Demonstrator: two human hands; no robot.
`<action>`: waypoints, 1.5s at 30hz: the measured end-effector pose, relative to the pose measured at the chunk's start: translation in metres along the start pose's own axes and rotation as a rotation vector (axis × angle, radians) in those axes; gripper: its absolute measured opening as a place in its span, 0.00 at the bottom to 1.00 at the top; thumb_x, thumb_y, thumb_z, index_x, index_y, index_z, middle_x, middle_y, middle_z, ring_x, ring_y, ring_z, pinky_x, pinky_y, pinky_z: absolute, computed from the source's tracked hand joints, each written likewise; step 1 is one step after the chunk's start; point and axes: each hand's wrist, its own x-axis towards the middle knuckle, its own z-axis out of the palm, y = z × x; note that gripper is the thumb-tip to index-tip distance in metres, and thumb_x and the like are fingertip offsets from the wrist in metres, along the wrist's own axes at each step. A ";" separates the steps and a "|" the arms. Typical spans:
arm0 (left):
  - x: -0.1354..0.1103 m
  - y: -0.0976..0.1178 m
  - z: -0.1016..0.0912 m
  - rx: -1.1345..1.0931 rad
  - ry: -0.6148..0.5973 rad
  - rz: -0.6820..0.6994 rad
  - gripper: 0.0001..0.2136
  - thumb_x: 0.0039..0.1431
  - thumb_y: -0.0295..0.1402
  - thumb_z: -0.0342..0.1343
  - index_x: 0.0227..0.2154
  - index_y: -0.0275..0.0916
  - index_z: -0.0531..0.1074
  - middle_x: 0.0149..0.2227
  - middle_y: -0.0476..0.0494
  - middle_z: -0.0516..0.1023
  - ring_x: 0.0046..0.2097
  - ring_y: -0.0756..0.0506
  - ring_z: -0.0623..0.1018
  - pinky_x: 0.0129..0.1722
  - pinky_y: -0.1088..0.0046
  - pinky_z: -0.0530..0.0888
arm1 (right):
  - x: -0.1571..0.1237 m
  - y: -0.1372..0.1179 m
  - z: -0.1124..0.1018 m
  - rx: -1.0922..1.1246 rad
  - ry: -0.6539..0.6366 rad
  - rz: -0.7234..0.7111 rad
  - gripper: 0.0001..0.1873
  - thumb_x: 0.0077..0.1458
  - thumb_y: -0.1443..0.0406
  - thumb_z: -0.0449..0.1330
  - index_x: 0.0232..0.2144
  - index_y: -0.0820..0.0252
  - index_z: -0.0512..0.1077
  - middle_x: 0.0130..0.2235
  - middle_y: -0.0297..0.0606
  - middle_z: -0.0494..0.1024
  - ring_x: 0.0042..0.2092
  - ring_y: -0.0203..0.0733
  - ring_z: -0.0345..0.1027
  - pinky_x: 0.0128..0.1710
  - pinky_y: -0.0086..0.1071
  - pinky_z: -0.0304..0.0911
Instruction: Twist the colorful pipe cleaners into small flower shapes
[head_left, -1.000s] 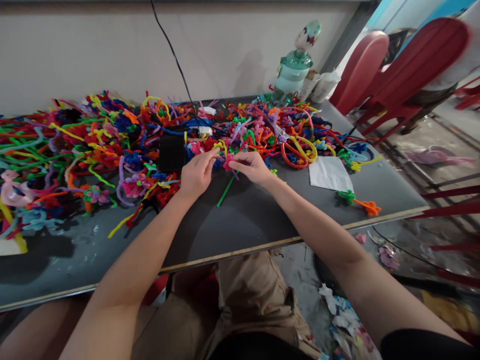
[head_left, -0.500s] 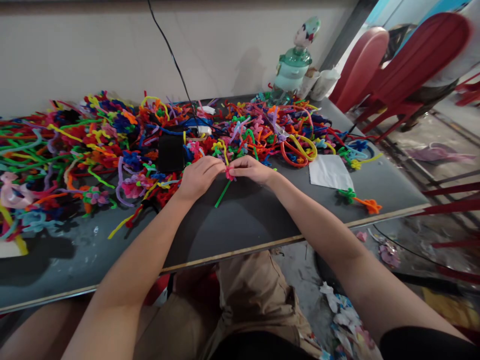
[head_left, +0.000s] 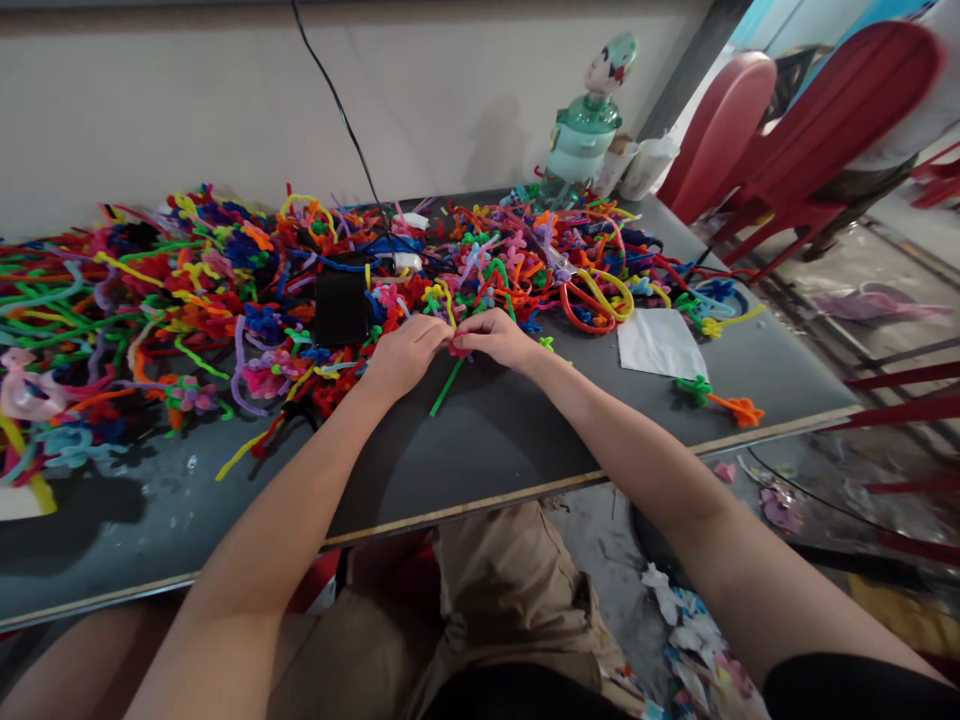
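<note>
Where the two hands meet near the middle of the dark table [head_left: 487, 450], the left hand [head_left: 405, 355] and the right hand [head_left: 499, 340] both pinch a small pink pipe-cleaner flower [head_left: 457, 348] between their fingertips, thumbs and forefingers closed tight on it. Its green stem [head_left: 444, 386] slants down and to the left from the flower, its lower end lying on the bare tabletop just in front of the left hand. Both forearms reach in from the near edge, the wrists close to the surface.

Behind the hands, a thick tangle of coloured pipe cleaners [head_left: 187, 290] covers the far half of the table from the left edge to past the centre. A black box [head_left: 341, 305] sits in the tangle just beyond the left hand, and a black cable [head_left: 337, 105] rises from that area up the wall. To the right lie a white paper sheet [head_left: 660, 345] and, nearer the edge, a finished green and orange flower piece [head_left: 716, 397]. A pale green figurine bottle [head_left: 589, 125] stands at the far side, with red plastic chairs [head_left: 817, 130] beyond the table's right end.
</note>
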 end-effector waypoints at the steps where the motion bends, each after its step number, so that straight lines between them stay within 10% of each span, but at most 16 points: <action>1: 0.000 0.000 0.000 0.004 0.011 0.012 0.15 0.69 0.36 0.43 0.37 0.40 0.75 0.39 0.41 0.80 0.42 0.45 0.78 0.39 0.72 0.73 | 0.000 0.000 0.001 -0.004 0.013 -0.006 0.08 0.46 0.63 0.63 0.21 0.62 0.77 0.22 0.31 0.76 0.26 0.31 0.65 0.31 0.28 0.64; 11: 0.001 0.006 0.003 -0.303 0.145 -0.160 0.11 0.66 0.37 0.52 0.40 0.38 0.78 0.39 0.41 0.82 0.43 0.46 0.80 0.46 0.69 0.75 | 0.001 0.002 -0.010 0.108 -0.099 0.029 0.11 0.47 0.60 0.66 0.25 0.64 0.79 0.24 0.33 0.77 0.26 0.31 0.65 0.29 0.27 0.61; 21: 0.000 0.000 -0.001 -0.989 -0.152 -0.536 0.15 0.51 0.46 0.65 0.32 0.38 0.83 0.32 0.43 0.84 0.33 0.47 0.80 0.40 0.71 0.77 | 0.002 -0.002 -0.024 0.049 -0.373 0.093 0.14 0.49 0.58 0.68 0.27 0.65 0.78 0.26 0.34 0.77 0.30 0.32 0.67 0.36 0.29 0.63; 45: 0.005 -0.007 -0.009 -0.917 -0.419 -0.557 0.13 0.44 0.42 0.69 0.31 0.40 0.83 0.32 0.42 0.84 0.33 0.45 0.81 0.37 0.71 0.76 | 0.003 -0.009 -0.027 -0.157 -0.574 0.028 0.12 0.53 0.60 0.65 0.29 0.66 0.80 0.29 0.37 0.80 0.31 0.31 0.68 0.33 0.25 0.61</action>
